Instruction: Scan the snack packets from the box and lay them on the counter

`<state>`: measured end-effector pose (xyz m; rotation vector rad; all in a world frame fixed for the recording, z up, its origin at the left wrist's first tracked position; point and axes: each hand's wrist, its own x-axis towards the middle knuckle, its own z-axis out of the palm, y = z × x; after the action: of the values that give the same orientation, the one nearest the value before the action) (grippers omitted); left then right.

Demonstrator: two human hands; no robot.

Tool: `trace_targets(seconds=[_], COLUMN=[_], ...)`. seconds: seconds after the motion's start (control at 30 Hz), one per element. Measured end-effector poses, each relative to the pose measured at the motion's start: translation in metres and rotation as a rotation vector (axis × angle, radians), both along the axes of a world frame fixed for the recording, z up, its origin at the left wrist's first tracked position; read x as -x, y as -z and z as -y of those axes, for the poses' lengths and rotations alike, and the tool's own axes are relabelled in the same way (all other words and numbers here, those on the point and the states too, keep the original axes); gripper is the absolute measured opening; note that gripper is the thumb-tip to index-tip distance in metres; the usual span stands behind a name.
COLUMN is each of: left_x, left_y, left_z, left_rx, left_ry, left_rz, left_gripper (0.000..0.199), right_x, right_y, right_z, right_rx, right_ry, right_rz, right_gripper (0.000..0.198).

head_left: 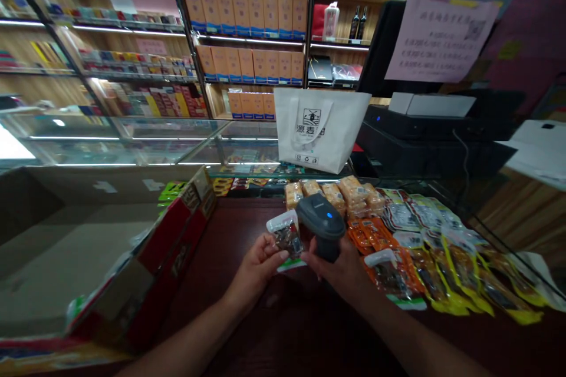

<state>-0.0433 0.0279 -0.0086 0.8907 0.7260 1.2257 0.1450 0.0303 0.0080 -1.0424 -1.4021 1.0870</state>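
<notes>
My left hand pinches a small clear snack packet with a white top and dark contents. My right hand wraps round the handle of a grey barcode scanner, whose blue light is on. The scanner's head is tilted toward the packet, just to its right. My right fingertips come close to the packet's lower edge; whether they touch it I cannot tell. A similar packet lies to the right of my right hand, on top of orange packets.
An open cardboard box stands at the left. Behind the hands are wrapped tan blocks and a white paper bag. Yellow-edged packets and silvery packets lie at the right. A cable crosses there. Stocked shelves line the wall.
</notes>
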Motion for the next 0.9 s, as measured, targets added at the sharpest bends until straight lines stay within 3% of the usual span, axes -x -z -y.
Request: trace_targets(seconds=[0.07,0.23,0.37,0.47,0.63,0.77,0.9], left_x=[-0.002,0.001,0.013,0.023,0.031,0.031,0.033], left_y=[0.0,-0.005,-0.011,-0.017,-0.026,-0.028,-0.027], left_z=[0.002,0.003,-0.003,-0.009,-0.011,-0.009,-0.011], left_rx=[0.002,0.031,0.045,0.016,-0.017,-0.058,-0.071], left_ry=[0.065,0.172,0.096,0.117,0.184,0.028,-0.274], left_rz=[0.031,0.008,-0.167,-0.322,-0.464,-0.482,-0.443], left_gripper=[0.034,0.062,0.042,0.037,0.032,0.031,0.032], right_x=[-0.002,-0.011,-0.018,-0.019,-0.016,-0.015,-0.014], right_y=[0.0,-0.001,-0.004,-0.005,0.0,0.003,0.004], right_z=[0.001,-0.001,-0.003,-0.002,0.001,-0.001,-0.004], right_rx=[0.001,0.023,0.073,0.109,0.192,0.205,0.131], right_ry=[0.023,0.033,-0.088,-0.186,-0.25,-0.242,-0.21], right_rz=[0.064,0.156,0.136,0.073,-0.082,-0.137,-0.138], right_gripper=[0.028,0.026,0.02,0.021,0.041,0.049,0.042])
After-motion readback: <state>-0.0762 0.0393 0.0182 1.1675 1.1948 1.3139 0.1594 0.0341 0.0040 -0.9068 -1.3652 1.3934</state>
